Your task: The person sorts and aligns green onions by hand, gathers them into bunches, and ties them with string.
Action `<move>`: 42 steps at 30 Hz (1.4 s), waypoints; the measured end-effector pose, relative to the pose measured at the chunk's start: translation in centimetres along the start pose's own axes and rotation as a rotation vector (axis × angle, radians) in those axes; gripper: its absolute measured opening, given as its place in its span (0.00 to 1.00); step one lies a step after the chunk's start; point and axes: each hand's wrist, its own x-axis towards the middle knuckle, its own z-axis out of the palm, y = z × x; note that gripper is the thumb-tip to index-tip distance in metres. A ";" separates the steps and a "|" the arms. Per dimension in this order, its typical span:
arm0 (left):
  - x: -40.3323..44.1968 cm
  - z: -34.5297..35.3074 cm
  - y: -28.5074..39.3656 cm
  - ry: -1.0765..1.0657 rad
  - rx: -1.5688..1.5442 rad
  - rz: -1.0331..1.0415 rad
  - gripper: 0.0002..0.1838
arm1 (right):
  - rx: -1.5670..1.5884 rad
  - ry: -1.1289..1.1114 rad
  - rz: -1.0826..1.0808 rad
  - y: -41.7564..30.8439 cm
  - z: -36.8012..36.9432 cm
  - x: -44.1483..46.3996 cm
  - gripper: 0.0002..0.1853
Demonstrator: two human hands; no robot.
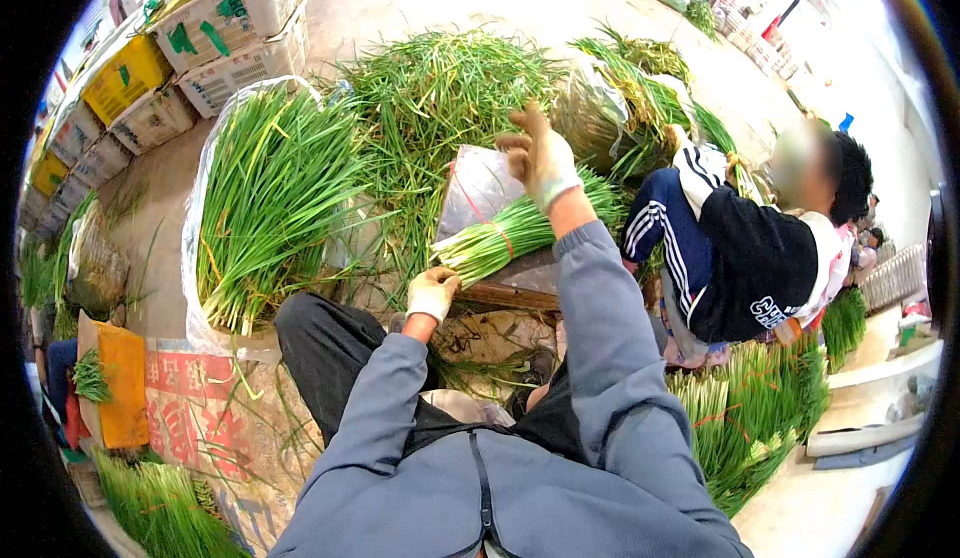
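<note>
A bundle of green chives (535, 223) with pale stem ends lies across a low wooden block (510, 296) in front of me. A red band (490, 216) circles it near those ends. My left hand (432, 294), gloved with bare fingertips showing, is closed just below the pale ends; anything between its fingers is hidden. Above the bundle my right hand (543, 161), also gloved, is raised with its fingers apart and nothing in them. A plastic-wrapped slab (478, 193) sits behind the bundle, partly covered by it.
Loose chives (430, 98) are heaped beyond the block. At left, more chives stand in a white plastic bag (195, 248). Stacked crates (225, 33) line the back left. A seated co-worker (760, 248) is close on my right, near tied bundles (750, 408). Cardboard (200, 408) covers the left floor.
</note>
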 end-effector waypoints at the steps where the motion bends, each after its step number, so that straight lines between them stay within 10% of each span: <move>1: 0.2 0.1 -0.4 0.021 0.059 -0.001 0.14 | -0.304 0.111 -0.013 1.3 0.1 -1.1 0.19; 3: 0.0 -0.2 -0.2 0.026 0.106 -0.004 0.14 | -0.936 0.123 0.038 5.1 -2.8 -2.8 0.21; 9: 1.2 -2.5 0.7 0.423 0.093 0.079 0.13 | -1.099 0.224 0.137 20.2 -14.3 -5.4 0.17; 13: 4.9 -3.0 3.2 0.291 0.276 0.273 0.22 | -1.288 0.469 0.226 20.9 -13.3 -5.8 0.18; 19: 6.4 0.3 10.9 -0.279 0.921 0.192 0.68 | -0.617 0.341 0.275 22.1 -15.2 -6.1 0.24; 21: 6.4 2.1 9.8 -0.252 0.953 0.148 0.69 | -1.087 0.259 0.213 21.5 -17.0 -6.3 0.16; 23: 5.6 3.8 8.2 -0.206 0.987 0.134 0.64 | -1.224 0.426 -0.168 21.4 -17.9 -6.2 0.11; 29: 2.4 6.8 4.0 0.208 1.075 0.440 0.23 | -1.344 0.497 -0.309 16.4 -12.5 -3.7 0.13; 37: 0.5 7.1 2.2 0.256 1.015 0.588 0.29 | -1.533 0.282 -0.389 13.4 -12.9 -1.3 0.14; 39: 0.2 6.6 2.5 0.240 1.031 0.672 0.27 | -1.141 0.236 -0.018 12.0 -15.4 -1.3 0.12; 42: -0.3 6.7 2.3 0.224 1.032 0.660 0.28 | -0.966 0.279 -0.287 9.9 -18.0 -2.5 0.13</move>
